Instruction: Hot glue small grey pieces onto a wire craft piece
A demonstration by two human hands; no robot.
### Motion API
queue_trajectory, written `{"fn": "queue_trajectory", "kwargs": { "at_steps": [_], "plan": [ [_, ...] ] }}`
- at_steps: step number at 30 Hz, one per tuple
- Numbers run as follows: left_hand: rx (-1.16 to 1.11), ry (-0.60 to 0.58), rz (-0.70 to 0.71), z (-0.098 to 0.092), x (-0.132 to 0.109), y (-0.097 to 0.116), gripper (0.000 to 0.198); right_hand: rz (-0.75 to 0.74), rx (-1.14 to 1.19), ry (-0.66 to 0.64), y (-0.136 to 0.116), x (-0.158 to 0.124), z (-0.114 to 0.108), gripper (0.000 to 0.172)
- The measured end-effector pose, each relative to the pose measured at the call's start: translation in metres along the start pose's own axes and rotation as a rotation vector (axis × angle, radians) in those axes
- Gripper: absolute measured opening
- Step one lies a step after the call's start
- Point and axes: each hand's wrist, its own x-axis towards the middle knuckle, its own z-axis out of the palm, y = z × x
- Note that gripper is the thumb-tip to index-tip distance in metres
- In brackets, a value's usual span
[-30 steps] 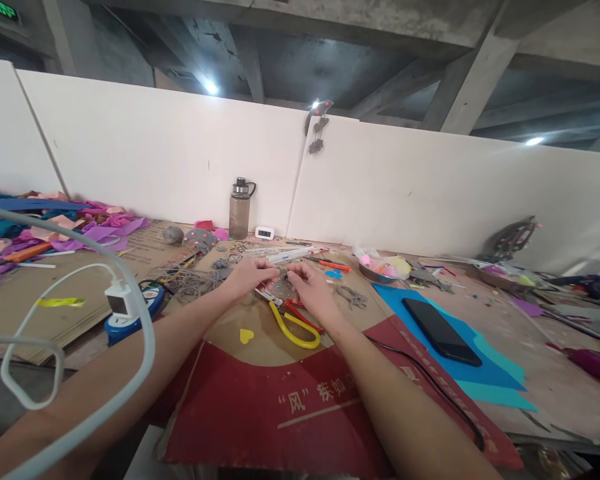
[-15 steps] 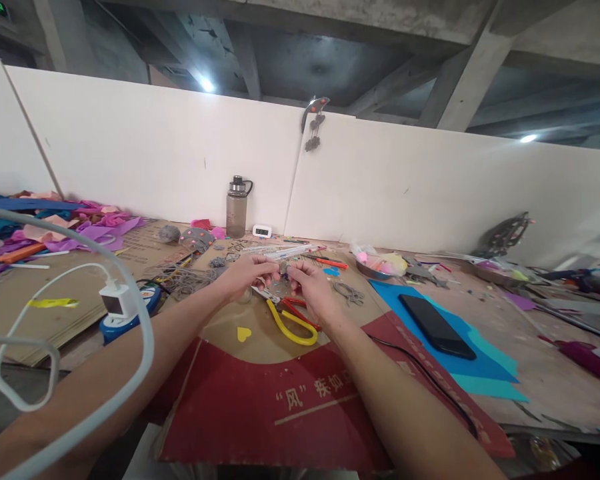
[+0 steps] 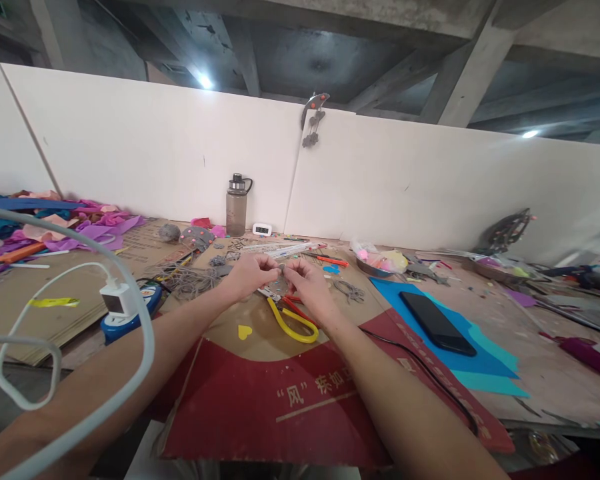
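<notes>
My left hand (image 3: 250,274) and my right hand (image 3: 307,285) meet over the middle of the cardboard, fingertips pinched close together. Between them is a small greyish piece, mostly hidden by the fingers and too small to name. Just below the hands lie scissors with yellow handles (image 3: 296,328) and a tool with red handles (image 3: 300,309), partly covered by my right hand. A yellow paper heart (image 3: 245,331) rests on the cardboard nearer to me. Left of my left hand is a tangle of grey yarn (image 3: 193,283); a smaller grey yarn bundle (image 3: 349,290) sits right of my right hand.
A white cable (image 3: 147,320) loops across the left foreground beside a blue power strip (image 3: 130,323). A water bottle (image 3: 237,208) and small white clock (image 3: 262,229) stand by the partition. At right, a black phone (image 3: 436,323) lies on blue sheets (image 3: 485,357).
My fingertips have come closer together, and the small grey piece between them shows less. Both hands stay in nearly the same place.
</notes>
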Motion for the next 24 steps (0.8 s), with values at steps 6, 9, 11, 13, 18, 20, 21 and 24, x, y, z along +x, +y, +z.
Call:
{"fn": "queue_trajectory", "kwargs": {
  "at_steps": [6,9,11,13,18,20,21,24],
  "plan": [
    [-0.399,-0.092,-0.145,0.001,0.0,0.005,0.02,-0.003,0.196,-0.097,-0.001,0.003,-0.007,0.024],
    [-0.519,-0.101,-0.218,0.0,0.0,0.008,0.024,-0.045,0.25,-0.105,-0.002,0.005,-0.01,0.025],
    [-0.576,-0.135,-0.251,-0.001,-0.001,0.01,0.025,-0.066,0.233,-0.15,-0.002,0.005,-0.01,0.032],
    [-0.614,-0.181,-0.273,-0.002,-0.001,0.01,0.026,-0.081,0.182,-0.196,-0.002,0.005,-0.01,0.034],
    [-0.641,-0.23,-0.315,-0.004,0.0,0.008,0.023,-0.141,0.059,-0.21,-0.002,0.004,-0.009,0.023],
    [-0.646,-0.254,-0.333,-0.004,0.0,0.009,0.023,-0.146,0.056,-0.204,-0.002,0.005,-0.01,0.021],
    [-0.649,-0.268,-0.344,-0.004,-0.001,0.009,0.022,-0.142,0.057,-0.206,-0.002,0.005,-0.011,0.02],
    [-0.634,-0.295,-0.375,-0.004,-0.001,0.01,0.02,-0.127,0.053,-0.19,-0.003,0.005,-0.011,0.019]
  ]
}}
